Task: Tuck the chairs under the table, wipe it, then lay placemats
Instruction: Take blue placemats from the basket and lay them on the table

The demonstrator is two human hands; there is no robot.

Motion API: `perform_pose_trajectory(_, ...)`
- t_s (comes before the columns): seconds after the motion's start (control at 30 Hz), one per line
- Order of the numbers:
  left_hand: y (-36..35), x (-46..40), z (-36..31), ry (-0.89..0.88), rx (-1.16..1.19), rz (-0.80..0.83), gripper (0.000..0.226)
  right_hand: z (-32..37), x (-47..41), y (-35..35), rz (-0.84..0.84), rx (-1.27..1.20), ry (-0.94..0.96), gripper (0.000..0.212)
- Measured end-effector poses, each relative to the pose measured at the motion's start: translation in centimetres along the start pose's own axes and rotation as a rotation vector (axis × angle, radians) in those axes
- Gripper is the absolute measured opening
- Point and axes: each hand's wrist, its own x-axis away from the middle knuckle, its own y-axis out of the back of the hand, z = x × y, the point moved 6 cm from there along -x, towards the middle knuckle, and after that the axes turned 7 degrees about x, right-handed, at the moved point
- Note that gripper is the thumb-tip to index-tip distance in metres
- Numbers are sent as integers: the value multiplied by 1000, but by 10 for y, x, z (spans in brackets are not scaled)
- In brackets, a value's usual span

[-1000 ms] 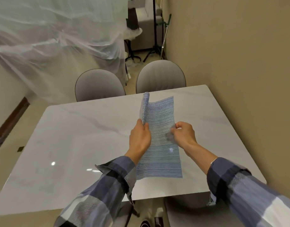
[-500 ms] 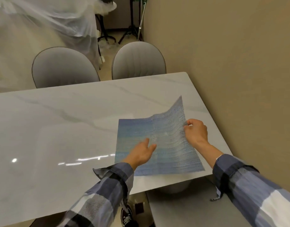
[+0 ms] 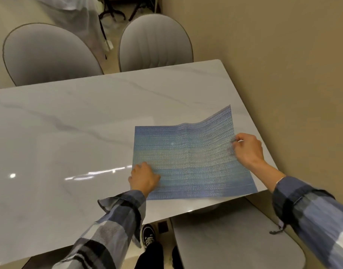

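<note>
Left hand (image 3: 144, 178) has slid to the placemat's (image 3: 188, 162) near-left corner.

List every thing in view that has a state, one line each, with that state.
placemat: unfolded on the table, right edge lifted, not yet flat
left hand: resting on the placemat's near left corner
right hand: pinching the raised right edge
table: glossy, bare apart from the placemat
far chairs: backs close against the far edge
near chair: seat partly under the table

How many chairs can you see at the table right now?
3: two chair backs at the far edge, one left, one right; one seat at the near right corner. Others may be out of view.
</note>
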Motion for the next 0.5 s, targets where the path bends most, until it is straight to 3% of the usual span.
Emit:
perform_pose_trajectory(0.13, -1, -8, 18, 180, 46, -106, 66, -13, -11, -11, 20, 34, 12, 18)
perform_pose_trajectory(0.37, -4, -5, 18, 173, 102, -293, 55, -26, -26, -33, 53, 69, -13, 18)
perform_pose_trajectory(0.5, -7, -6, 24, 295, 137, -273, 55, -33, -27, -46, 43, 71, -4, 22)
